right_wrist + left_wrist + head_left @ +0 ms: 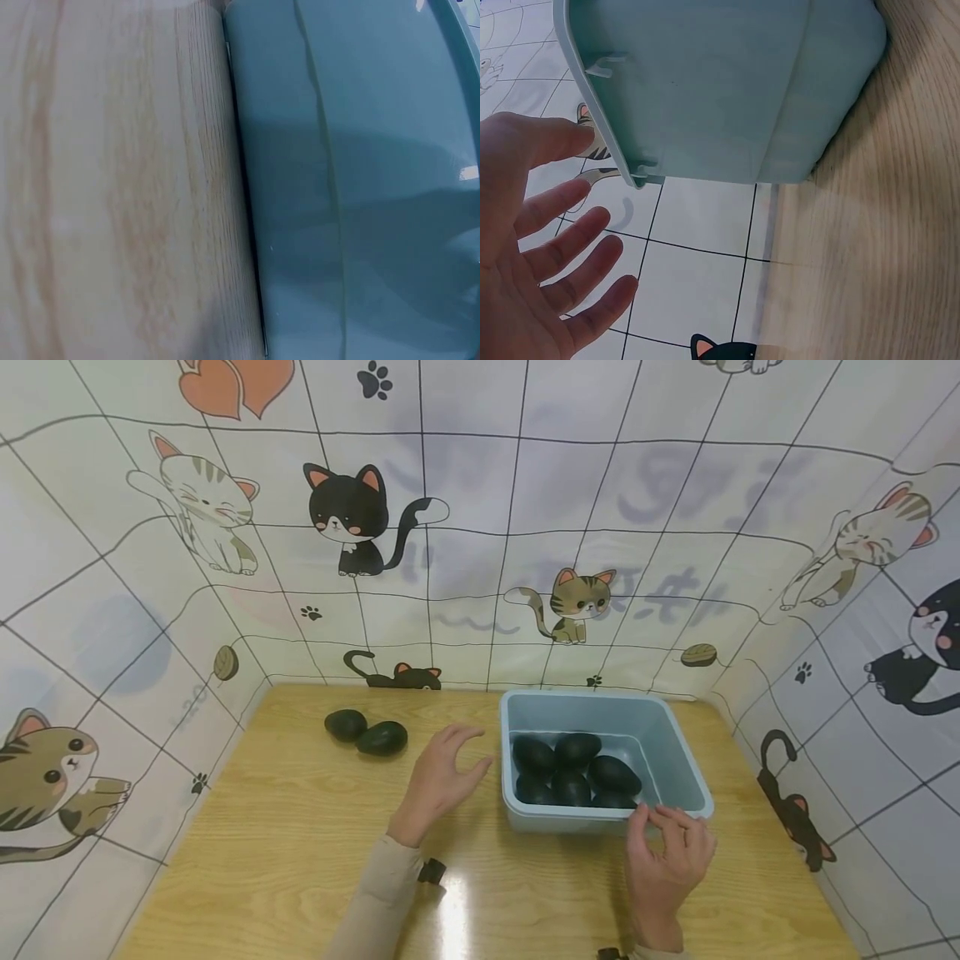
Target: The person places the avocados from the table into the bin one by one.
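Note:
A light blue plastic bin [607, 821] stands on the wooden table with several dark green avocados [576, 750] gathered in its left part. My left hand [442, 781] is beside the bin's left wall, fingers spread and nothing in them. In the left wrist view, that hand [551, 225] shows its thumb close to the bin's rim [604, 135]. At the front right corner, my right hand [667, 860] holds the bin's rim with bent fingers and thumb. The right wrist view has the bin's wall [360, 187] but not the hand.
Two more avocados, one [382, 738] touching the other [346, 725], lie at the table's back left. Cloth walls with cat prints [472, 552] enclose the table [300, 852] at the back and both sides.

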The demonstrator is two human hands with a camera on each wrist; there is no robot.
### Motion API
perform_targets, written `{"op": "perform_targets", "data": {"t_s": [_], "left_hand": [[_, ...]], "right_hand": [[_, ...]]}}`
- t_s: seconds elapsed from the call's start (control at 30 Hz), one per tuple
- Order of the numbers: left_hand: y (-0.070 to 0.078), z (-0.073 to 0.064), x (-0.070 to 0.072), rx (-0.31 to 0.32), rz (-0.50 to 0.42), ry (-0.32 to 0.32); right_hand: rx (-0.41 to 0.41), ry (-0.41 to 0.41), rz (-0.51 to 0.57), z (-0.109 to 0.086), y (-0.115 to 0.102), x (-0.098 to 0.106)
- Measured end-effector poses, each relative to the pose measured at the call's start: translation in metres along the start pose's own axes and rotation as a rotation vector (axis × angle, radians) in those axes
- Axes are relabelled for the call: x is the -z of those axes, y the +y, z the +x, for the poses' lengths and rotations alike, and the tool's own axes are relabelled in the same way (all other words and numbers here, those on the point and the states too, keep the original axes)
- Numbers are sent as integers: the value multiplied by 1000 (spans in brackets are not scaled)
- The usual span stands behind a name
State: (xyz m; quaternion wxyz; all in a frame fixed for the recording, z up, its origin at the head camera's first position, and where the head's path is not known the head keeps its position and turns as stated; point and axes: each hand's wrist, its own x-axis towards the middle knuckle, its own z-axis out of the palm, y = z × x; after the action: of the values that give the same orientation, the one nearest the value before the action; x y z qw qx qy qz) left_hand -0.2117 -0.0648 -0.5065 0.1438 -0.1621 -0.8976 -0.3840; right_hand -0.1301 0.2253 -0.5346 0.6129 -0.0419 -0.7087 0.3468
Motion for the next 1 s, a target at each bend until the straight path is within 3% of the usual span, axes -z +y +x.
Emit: {"op": "perform_targets", "data": {"t_s": [0.23, 0.57, 1.0], "left_hand": [[-6, -4, 2, 24, -3, 2], [-17, -5, 8, 54, 16, 14], [-34, -9, 17, 33, 42, 64]], "right_hand": [[-11, -5, -10, 1, -4, 1], [-15, -20, -17, -4, 8, 1], [-16, -41, -31, -7, 16, 3]]}}
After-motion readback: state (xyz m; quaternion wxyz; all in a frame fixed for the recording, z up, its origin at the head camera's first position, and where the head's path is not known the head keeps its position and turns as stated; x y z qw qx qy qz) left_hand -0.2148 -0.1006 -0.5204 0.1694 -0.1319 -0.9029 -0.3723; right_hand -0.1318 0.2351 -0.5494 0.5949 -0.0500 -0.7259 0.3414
